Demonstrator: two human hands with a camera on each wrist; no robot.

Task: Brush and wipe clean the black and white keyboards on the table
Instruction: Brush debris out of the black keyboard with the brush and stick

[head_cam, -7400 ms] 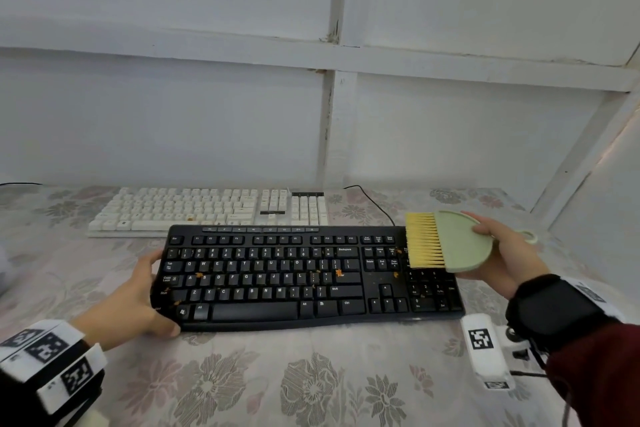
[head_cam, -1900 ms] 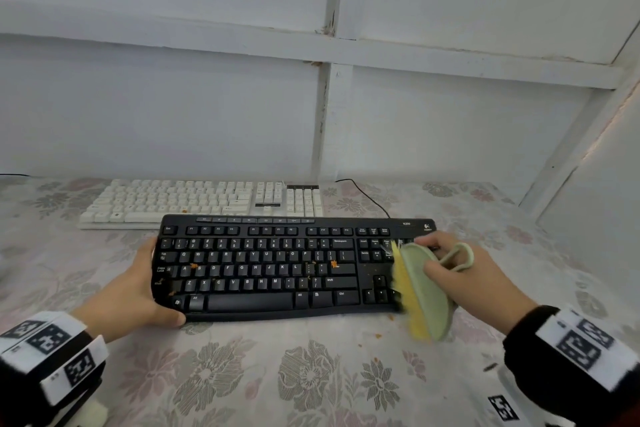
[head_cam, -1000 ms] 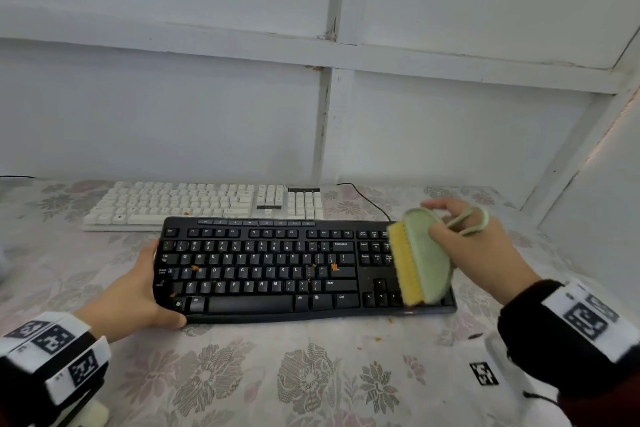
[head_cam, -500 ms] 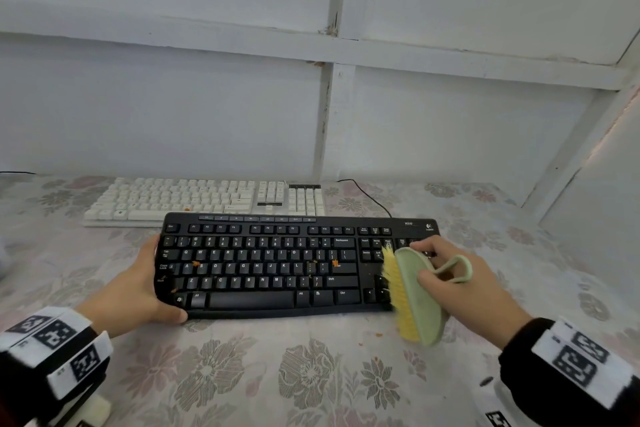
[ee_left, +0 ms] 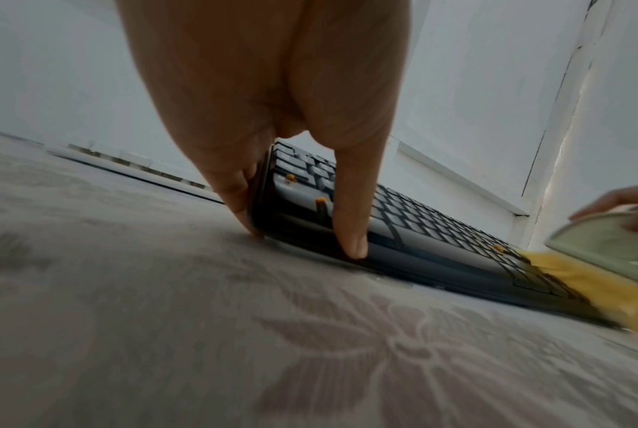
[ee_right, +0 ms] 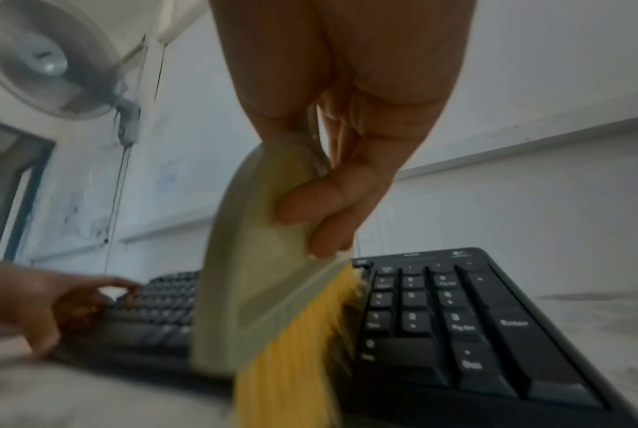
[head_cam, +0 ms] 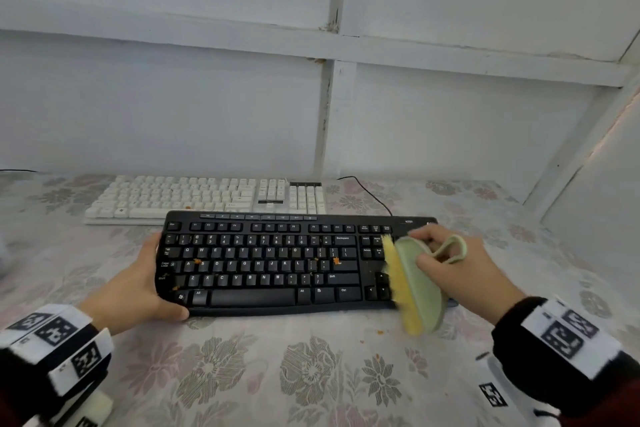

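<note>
A black keyboard [head_cam: 270,263] [ee_left: 412,228] [ee_right: 456,318] lies near me on the floral tablecloth, with orange crumbs among its keys. My left hand [head_cam: 138,284] [ee_left: 273,144] holds its left end, thumb on the front edge. My right hand [head_cam: 457,267] [ee_right: 339,115] grips a pale green brush [head_cam: 420,288] [ee_right: 258,275] with yellow bristles [head_cam: 398,284] [ee_right: 302,347], set over the keyboard's right end beside the number pad. Behind it lies a white keyboard [head_cam: 207,198] with a few crumbs.
A black cable [head_cam: 370,194] runs from the back of the keyboards. Crumbs [head_cam: 379,332] lie on the cloth in front of the black keyboard. White wall panels close the back and right. A wall fan [ee_right: 50,58] shows in the right wrist view.
The brush swept repeatedly over the black keyboard's right end, lifting a second ago, then coming down and toward me. The left hand kept its hold on the left end.
</note>
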